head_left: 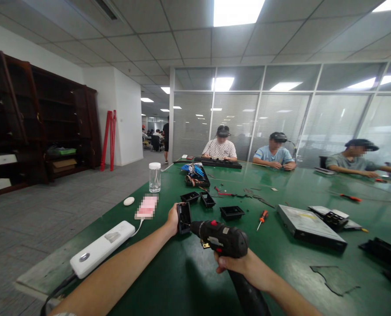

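Note:
My left hand grips a small black plastic box by its left side, its open face turned toward the right. In my right hand is a black and red cordless drill, fingers wrapped round its handle. The drill's chuck points left, its tip at the right edge of the box; whether it touches a screw cannot be seen. Just beyond lie similar black plastic boxes: one at the left, one beside it and another to the right.
A white power strip, phone and clear jar stand left on the green table. An orange screwdriver and silver disc drive lie right. Blue cables are farther back. Several people sit across the table.

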### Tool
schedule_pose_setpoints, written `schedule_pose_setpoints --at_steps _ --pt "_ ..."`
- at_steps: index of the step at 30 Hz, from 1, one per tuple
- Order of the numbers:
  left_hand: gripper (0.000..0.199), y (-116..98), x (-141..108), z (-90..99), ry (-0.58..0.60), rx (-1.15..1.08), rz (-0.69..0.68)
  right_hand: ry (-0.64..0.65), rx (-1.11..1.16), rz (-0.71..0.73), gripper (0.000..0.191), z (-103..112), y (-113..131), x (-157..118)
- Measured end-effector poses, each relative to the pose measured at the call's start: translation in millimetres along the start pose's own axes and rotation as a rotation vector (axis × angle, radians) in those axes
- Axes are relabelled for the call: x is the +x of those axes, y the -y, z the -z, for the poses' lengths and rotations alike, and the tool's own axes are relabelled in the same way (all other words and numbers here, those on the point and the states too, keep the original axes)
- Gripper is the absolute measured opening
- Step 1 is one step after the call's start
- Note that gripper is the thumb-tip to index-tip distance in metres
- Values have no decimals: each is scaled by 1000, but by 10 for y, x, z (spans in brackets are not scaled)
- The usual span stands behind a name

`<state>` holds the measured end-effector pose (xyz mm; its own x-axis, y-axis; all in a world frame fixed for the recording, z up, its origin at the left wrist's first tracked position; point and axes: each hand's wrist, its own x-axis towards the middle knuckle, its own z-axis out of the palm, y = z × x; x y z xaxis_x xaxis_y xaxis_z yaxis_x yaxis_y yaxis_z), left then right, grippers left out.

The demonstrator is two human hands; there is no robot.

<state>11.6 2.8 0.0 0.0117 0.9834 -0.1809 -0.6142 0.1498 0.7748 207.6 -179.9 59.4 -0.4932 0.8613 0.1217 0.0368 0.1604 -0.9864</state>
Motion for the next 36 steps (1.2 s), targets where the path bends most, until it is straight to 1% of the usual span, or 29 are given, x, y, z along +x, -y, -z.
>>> schedule_pose_setpoints --at_steps 8,11,13,17,21,25,28,31,33,36 --pt "21 -12 -7 -7 -19 -30 26 -4 -17 -17 31 -5 9 1" --pt "22 -8 -5 0 -7 -18 15 0 -12 -10 31 -1 3 1" --pt "28 -10 -10 6 5 -22 6 -6 -7 -13 31 -1 3 0" --pt "47 -25 -26 20 52 -78 15 -6 -10 -21 32 -7 19 -1" --pt "51 -41 -42 25 76 -103 5 -13 -16 -25 35 -7 22 2" --pt "47 -42 -47 12 64 -92 28 -14 -26 -25 34 3 0 4" --pt "36 -29 -29 5 23 -63 37 -7 -40 -23 31 11 -13 4" --pt "24 -14 -5 8 -1 -45 7 -10 -39 -22 32 11 -12 2" --pt "22 -9 3 11 0 -34 -3 -10 -27 -20 32 4 0 -1" --pt "24 -11 -4 12 5 -25 2 -7 -10 -22 32 -11 28 -5"
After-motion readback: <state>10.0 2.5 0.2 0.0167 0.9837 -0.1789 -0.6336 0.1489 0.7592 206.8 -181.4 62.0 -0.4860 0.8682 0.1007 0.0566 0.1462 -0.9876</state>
